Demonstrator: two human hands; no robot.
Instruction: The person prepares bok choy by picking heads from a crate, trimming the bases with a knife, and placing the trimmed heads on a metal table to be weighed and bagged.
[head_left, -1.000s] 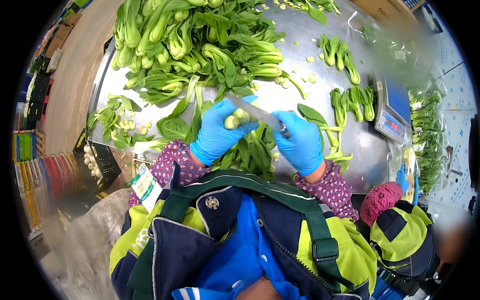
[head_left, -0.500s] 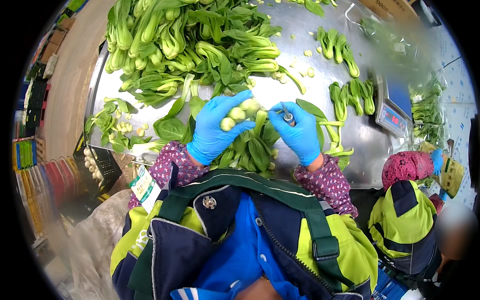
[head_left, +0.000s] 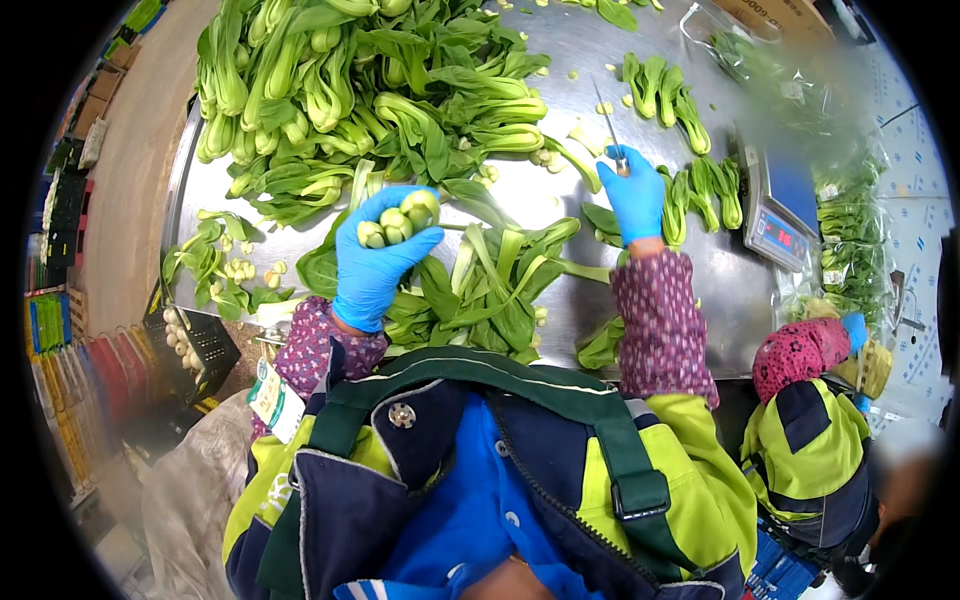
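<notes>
My left hand (head_left: 372, 265), in a blue glove, is closed round several bok choy heads (head_left: 398, 226), their pale cut ends facing right. A knife (head_left: 607, 118) is in my gloved right hand (head_left: 636, 205), its thin blade pointing away from me over the metal table (head_left: 720, 310). Between my hands and nearer me lies a heap of loose bok choy leaves (head_left: 500, 290). Beyond my left hand rises a large pile of bok choy (head_left: 340, 85). Just right of my right hand, a small row of bok choy (head_left: 712, 192) lies on the table.
A digital scale (head_left: 785, 230) stands at the right, near bagged greens (head_left: 848, 235). Trimmings (head_left: 245, 270) are scattered at the left. A black crate (head_left: 205, 335) of round white things sits below the table's left edge. A co-worker (head_left: 810, 450) is at my right.
My hands have moved apart. The left went left with the bok choy; the right reached right and away with the knife, whose blade now shows. Loose leaves between them are more exposed.
</notes>
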